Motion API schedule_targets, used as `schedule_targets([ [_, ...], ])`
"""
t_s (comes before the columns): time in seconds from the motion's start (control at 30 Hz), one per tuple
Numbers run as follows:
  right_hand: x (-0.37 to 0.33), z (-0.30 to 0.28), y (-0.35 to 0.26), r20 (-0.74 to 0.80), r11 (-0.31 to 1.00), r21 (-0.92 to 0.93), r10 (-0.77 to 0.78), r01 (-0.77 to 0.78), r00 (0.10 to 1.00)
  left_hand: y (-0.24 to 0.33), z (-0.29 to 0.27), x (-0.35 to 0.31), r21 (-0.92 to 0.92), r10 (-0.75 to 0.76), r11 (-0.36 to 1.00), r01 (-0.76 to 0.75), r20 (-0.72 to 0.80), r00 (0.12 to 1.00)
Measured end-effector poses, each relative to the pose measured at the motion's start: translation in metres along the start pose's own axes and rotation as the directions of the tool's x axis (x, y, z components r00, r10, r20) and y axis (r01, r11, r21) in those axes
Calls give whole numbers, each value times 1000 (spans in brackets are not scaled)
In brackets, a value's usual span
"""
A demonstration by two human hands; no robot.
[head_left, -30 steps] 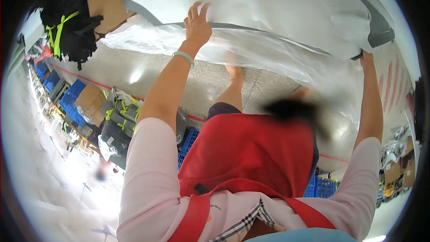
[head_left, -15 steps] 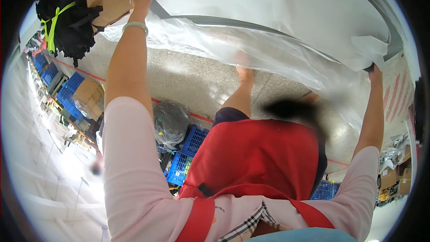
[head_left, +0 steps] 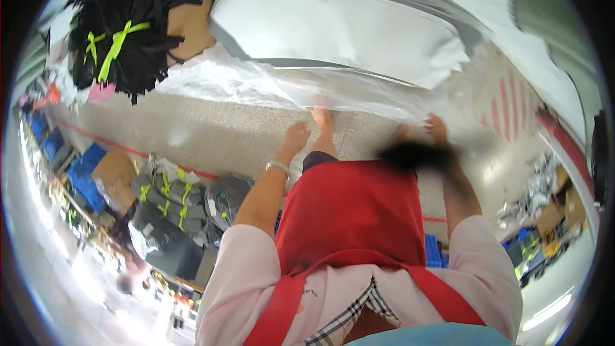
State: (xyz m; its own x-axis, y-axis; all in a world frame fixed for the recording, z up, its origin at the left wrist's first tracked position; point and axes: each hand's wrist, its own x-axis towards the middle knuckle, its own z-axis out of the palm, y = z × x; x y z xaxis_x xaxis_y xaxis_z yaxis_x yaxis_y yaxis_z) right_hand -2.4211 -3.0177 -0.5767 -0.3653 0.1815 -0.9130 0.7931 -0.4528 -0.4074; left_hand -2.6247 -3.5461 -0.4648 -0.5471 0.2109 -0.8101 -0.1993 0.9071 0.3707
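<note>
My left hand [head_left: 296, 136], with a pale bangle at its wrist, is closed in a loose fist in front of the red apron, and nothing shows in it. On the right, my right hand [head_left: 437, 129] has its fingers curled near the hanging film; a dark blur covers part of it. I see nothing held there. Beyond both hands, a white sheet [head_left: 339, 25] lies over grey material [head_left: 232, 43], its right end ragged. Thin clear plastic film [head_left: 256, 86] droops from the near edge. Both hands are apart from the sheet.
A bundle of black strips [head_left: 122, 19] with yellow-green ties rests at the far left beside brown cardboard [head_left: 192, 22]. Grey tied bundles [head_left: 170, 198], a cardboard box [head_left: 115, 176] and a blue crate [head_left: 86, 176] stand at left. Red stripes [head_left: 509, 109] mark the floor at right.
Both hands have let go of the sheet's corners and drawn back toward my body, closer together. My view has shifted, showing more of the black strips and the grey bundles.
</note>
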Motion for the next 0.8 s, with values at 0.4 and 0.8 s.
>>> schedule_targets([
  [0.4,-352,122,-26,-138,787,-593,-306,169,942,64,-85,-85,-219,52,975,-29,100,994],
  [0.8,-386,-45,104,-108,902,-282,-368,326,924,232,-82,-162,45,460,872,-488,271,846],
])
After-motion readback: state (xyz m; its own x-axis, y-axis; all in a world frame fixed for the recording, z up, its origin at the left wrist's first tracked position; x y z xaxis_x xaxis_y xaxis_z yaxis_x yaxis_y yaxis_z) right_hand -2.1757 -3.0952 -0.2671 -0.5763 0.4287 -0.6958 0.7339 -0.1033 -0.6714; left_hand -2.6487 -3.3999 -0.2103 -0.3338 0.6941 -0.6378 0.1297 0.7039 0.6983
